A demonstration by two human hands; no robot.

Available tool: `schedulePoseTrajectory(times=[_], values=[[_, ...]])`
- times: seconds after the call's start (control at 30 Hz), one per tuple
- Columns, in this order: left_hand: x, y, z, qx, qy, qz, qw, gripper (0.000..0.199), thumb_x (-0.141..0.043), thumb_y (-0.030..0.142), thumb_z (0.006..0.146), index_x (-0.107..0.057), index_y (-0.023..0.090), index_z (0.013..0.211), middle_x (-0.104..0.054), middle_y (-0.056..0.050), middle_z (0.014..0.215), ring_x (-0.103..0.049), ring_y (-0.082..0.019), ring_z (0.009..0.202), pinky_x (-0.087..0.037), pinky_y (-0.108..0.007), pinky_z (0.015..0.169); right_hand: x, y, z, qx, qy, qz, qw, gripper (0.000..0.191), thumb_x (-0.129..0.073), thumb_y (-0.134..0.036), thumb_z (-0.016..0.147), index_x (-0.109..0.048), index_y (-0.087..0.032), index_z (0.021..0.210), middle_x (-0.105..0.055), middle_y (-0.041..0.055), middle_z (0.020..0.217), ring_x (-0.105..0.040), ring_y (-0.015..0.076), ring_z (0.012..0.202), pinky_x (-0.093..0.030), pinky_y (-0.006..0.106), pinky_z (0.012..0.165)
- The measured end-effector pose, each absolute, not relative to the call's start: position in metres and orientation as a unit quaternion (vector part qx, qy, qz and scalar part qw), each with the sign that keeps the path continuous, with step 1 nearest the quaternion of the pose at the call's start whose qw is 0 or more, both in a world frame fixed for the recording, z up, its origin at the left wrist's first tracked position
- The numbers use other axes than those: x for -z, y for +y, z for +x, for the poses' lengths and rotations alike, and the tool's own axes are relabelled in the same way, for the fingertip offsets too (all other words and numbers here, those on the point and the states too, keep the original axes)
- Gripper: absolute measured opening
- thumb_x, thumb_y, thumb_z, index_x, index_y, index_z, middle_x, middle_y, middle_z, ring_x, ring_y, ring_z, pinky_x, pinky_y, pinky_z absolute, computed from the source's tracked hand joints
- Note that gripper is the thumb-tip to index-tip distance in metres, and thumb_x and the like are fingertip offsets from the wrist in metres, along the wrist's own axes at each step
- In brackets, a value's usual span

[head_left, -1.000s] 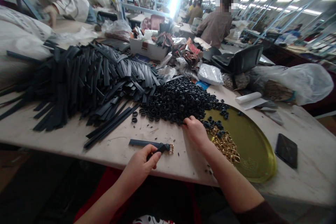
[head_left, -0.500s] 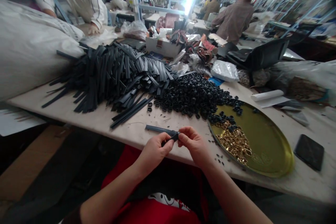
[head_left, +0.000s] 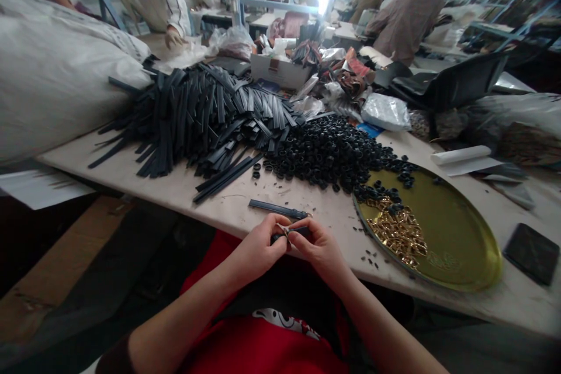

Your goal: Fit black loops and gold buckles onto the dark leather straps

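Note:
My left hand (head_left: 262, 244) and my right hand (head_left: 322, 246) meet at the table's front edge, fingertips pinched together. Between them is a short black strap (head_left: 301, 234), mostly covered by my fingers; a small gold-coloured glint shows at the pinch, too small to make out. Just beyond my fingertips another black strap (head_left: 276, 208) lies flat, with a loop and a gold-coloured bit at its right end. To the right, a round gold tray (head_left: 460, 216) carries a heap of gold metal buckles (head_left: 401, 231) and some black loops.
A big pile of black strips (head_left: 197, 111) covers the table's left, beside a heap of small black loops (head_left: 333, 149). A phone (head_left: 532, 253) lies at the right. A bulky white sack (head_left: 56, 76) is at left. Scraps and bags (head_left: 385, 111) fill the back; co-workers are beyond.
The view has shifted slightly. My hands have drawn back toward me, away from the strap on the table, and my fingers have changed their pinch on the held strap.

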State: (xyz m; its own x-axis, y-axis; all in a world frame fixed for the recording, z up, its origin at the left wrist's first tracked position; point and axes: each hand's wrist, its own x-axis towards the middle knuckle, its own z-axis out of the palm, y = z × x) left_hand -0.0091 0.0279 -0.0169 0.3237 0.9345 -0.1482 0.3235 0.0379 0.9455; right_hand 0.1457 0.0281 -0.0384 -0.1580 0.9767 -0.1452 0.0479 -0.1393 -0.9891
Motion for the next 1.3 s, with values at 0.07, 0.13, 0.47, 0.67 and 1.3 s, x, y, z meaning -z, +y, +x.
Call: schedulePoseTrajectory(times=[0.07, 0.13, 0.47, 0.67, 1.3], values=[[0.020, 0.029, -0.011, -0.295, 0.511, 0.618, 0.520, 0.021, -0.046, 0.019, 0.077, -0.047, 0.016, 0.098, -0.061, -0.001, 0.080, -0.058, -0.015, 0.075, -0.044, -0.027, 0.069, 0.038, 0.027, 0.146, -0.578, -0.509, -0.487, 0.412, 0.029, -0.055, -0.045, 0.076, -0.061, -0.018, 0.080, -0.056, -0.0010, 0.065, -0.049, 0.0115, 0.059, -0.039, 0.025, 0.057], [0.020, 0.031, -0.013, -0.280, 0.531, 0.614, 0.513, 0.022, -0.049, 0.026, 0.078, -0.047, 0.017, 0.098, -0.060, 0.000, 0.075, -0.058, -0.014, 0.069, -0.043, -0.026, 0.064, 0.038, 0.029, 0.148, -0.628, -0.471, -0.462, 0.414, 0.035, -0.046, -0.048, 0.082, -0.061, -0.017, 0.078, -0.056, 0.0002, 0.066, -0.049, 0.0113, 0.059, -0.040, 0.025, 0.059], [0.021, 0.045, -0.019, -0.186, 0.629, 0.639, 0.402, 0.027, -0.055, 0.043, 0.074, -0.055, 0.019, 0.087, -0.065, -0.002, 0.076, -0.059, -0.019, 0.071, -0.040, -0.027, 0.062, 0.054, 0.038, 0.145, -0.792, -0.340, -0.398, 0.315, 0.030, -0.068, -0.040, 0.068, -0.054, -0.019, 0.086, -0.055, -0.0023, 0.071, -0.049, 0.0093, 0.061, -0.037, 0.022, 0.058], [0.015, 0.051, -0.022, -0.195, 0.579, 0.600, 0.517, 0.024, -0.053, 0.039, 0.076, -0.061, 0.018, 0.084, -0.066, -0.001, 0.078, -0.058, -0.017, 0.071, -0.042, -0.025, 0.062, 0.055, 0.047, 0.144, -0.747, -0.353, -0.436, 0.357, 0.031, -0.068, -0.041, 0.067, -0.046, -0.020, 0.071, -0.050, -0.0039, 0.065, -0.047, 0.0099, 0.058, -0.038, 0.023, 0.056], [0.041, 0.030, 0.006, -0.258, 0.518, 0.551, 0.602, 0.024, -0.053, 0.027, 0.076, -0.059, 0.015, 0.096, -0.065, -0.002, 0.074, -0.060, -0.015, 0.065, -0.047, -0.026, 0.064, 0.066, 0.027, 0.139, -0.387, -0.578, -0.599, 0.397, 0.018, -0.038, -0.037, 0.086, -0.045, -0.022, 0.081, -0.047, -0.0021, 0.065, -0.046, 0.0137, 0.058, -0.035, 0.025, 0.056]])
